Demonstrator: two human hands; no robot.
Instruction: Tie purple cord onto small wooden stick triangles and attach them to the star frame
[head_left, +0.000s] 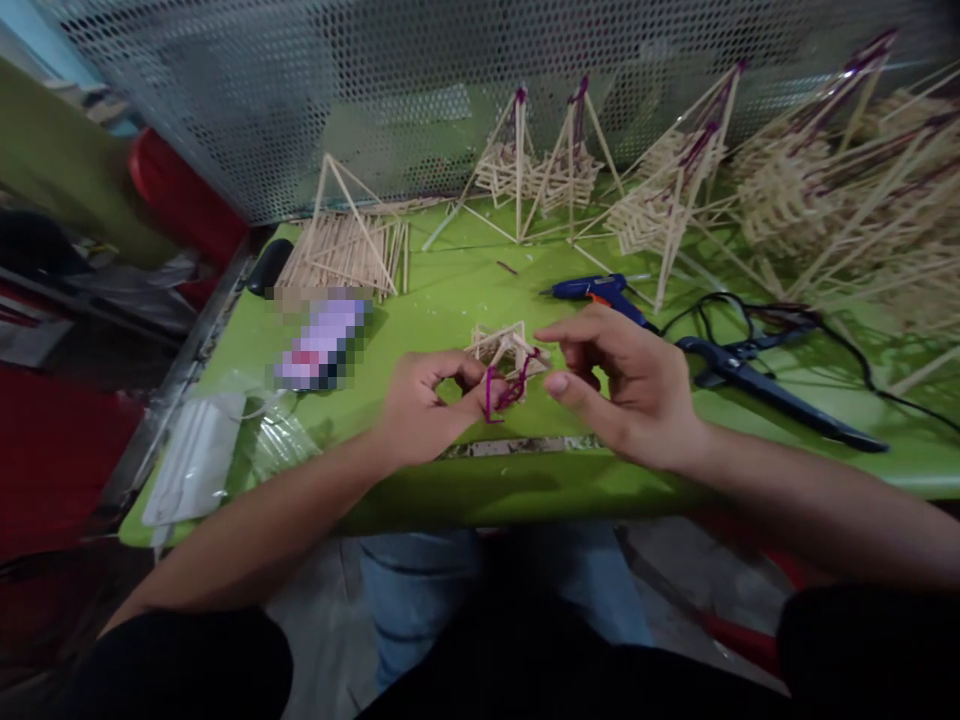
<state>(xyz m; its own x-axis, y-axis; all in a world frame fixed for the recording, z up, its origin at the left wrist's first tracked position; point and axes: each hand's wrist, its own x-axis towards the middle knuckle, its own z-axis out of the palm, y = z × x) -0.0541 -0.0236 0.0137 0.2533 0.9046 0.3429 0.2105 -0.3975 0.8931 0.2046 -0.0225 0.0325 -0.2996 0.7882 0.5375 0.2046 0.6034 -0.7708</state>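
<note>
Near the front edge of the green table, my left hand [439, 405] pinches a small stick basket [499, 345] built of pale wooden sticks. Purple cord [516, 390] hangs from the basket, and part of it lies by my left fingertips. Just right of the basket is my right hand [626, 380], its thumb and index finger apart with nothing visible between them. Its fingertips come close to the basket; whether they touch it I cannot tell. Behind my right hand lies a blue glue gun [596, 288], partly covered by the fingers.
Several stick baskets with tall frames [574, 165] stand along the back and right. Loose sticks [345, 255] lie at the back left, near a phone-like object [322, 340]. White masks [193, 455] in clear plastic sit front left. Black-handled pliers [787, 395] and a black cable [847, 355] lie right.
</note>
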